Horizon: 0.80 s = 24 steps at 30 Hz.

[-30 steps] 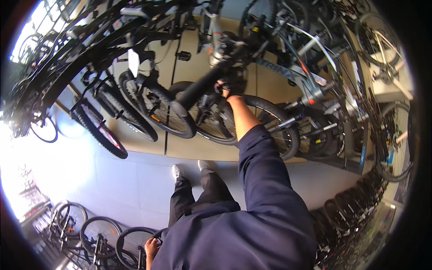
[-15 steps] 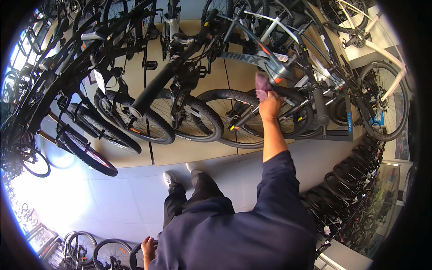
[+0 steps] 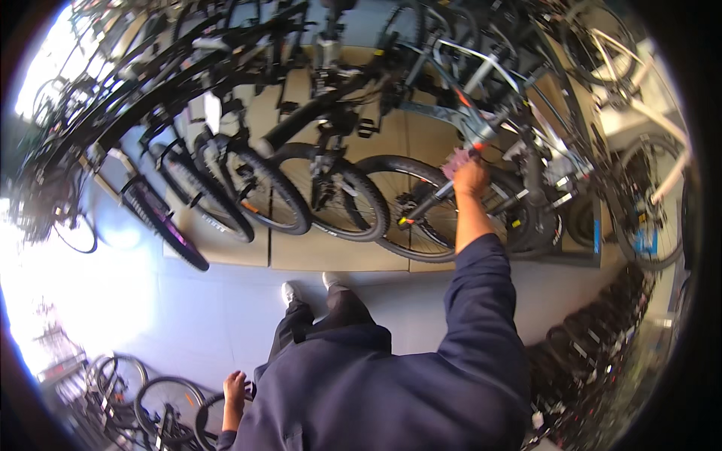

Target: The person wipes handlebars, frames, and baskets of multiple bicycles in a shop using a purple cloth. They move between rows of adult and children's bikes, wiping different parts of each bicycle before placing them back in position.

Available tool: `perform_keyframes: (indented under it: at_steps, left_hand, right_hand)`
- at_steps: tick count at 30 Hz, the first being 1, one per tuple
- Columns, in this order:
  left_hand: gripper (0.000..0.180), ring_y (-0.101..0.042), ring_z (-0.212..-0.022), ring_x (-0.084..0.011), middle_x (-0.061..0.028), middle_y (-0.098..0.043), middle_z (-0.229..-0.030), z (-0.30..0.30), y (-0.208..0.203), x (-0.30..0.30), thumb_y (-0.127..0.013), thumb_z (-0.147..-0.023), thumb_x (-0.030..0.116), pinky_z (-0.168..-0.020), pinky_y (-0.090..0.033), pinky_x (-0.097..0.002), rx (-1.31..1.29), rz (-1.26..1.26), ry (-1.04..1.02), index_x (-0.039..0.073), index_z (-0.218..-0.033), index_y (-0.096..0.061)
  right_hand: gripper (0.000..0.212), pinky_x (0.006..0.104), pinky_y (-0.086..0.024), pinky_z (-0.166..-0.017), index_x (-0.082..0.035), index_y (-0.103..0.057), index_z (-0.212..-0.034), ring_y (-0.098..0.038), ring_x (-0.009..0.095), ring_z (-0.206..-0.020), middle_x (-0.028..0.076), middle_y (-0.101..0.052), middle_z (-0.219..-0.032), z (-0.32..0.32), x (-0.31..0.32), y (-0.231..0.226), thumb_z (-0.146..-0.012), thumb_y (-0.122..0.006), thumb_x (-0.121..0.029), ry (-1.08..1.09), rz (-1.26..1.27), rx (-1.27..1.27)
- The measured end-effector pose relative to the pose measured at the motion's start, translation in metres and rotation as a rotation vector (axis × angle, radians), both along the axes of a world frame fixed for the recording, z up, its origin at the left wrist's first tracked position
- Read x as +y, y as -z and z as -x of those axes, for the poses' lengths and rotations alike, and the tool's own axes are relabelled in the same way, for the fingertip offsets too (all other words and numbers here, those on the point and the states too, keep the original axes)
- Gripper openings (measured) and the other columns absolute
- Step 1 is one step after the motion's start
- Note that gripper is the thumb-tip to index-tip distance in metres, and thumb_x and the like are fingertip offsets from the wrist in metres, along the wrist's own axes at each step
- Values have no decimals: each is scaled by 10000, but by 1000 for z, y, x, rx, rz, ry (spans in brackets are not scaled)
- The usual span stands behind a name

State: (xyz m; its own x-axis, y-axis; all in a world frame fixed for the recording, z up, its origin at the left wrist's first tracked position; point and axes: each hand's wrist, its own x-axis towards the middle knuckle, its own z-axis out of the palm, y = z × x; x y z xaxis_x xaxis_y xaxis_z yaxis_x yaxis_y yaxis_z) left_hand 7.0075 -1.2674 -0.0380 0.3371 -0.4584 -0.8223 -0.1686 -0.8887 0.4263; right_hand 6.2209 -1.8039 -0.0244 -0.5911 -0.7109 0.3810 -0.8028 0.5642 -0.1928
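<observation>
My right hand [image 3: 471, 179] is closed on a crumpled pinkish-purple cloth [image 3: 454, 161]. It is at the front of a grey-blue bicycle frame [image 3: 432, 111], just below the orange-marked head tube and by the top of the fork [image 3: 430, 203]. The cloth seems to touch the fork area, but blur hides the exact contact. Under the hand stands the bicycle's front wheel [image 3: 410, 244]. My left hand [image 3: 235, 388] hangs low at my left side with its fingers curled. A dark patch shows beside those fingers, and I cannot make out what it is.
Several bicycles with knobbly tyres [image 3: 289, 207] stand close together on a beige platform [image 3: 338, 259] before me. A cream bicycle [image 3: 639, 105] is at the far right. Behind me, more wheels [image 3: 165, 406] line the lower left and a dark row of tyres [image 3: 587, 338] the lower right.
The view has shifted, so the bicycles appear further right. The cloth has gone from standing up above my right hand to bunched at the fork top. My left hand shows higher.
</observation>
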Motion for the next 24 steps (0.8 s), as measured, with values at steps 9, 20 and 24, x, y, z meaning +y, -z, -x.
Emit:
perform_keyframes:
  at_steps: [9, 20, 24]
  left_hand:
    - [465, -733, -992, -262, -206, -743, -1138, 64, -5, 35, -694, -936, 249, -836, -583, -358, -126, 15, -245, -84, -1259, -670]
    - [426, -731, -986, -273, -227, -756, -1103, 43, 71, 171, -716, -913, 250, -874, -576, -382, -39, -60, -753, -64, -1200, -717]
    - [390, -723, -809, -242, -101, -735, -1018, 14, 83, 193, -674, -970, 251, -619, -554, -391, 6, -10, -577, -12, -1258, -681]
  right_hand:
    - [339, 530, -557, -892, 15, -728, -1028, -698, 467, -960, 276, -729, -1007, -193, 22, -23, -793, -758, -227, -650, -460, -230]
    - [406, 455, -557, -889, -37, -678, -1139, -725, 383, -1001, 211, -752, -1032, -551, 71, 2, -832, -774, -287, -1142, -466, -723]
    - [400, 444, -560, -871, -46, -691, -1142, -734, 368, -983, 200, -756, -1021, -659, 86, 0, -831, -792, -275, -1231, -550, -744]
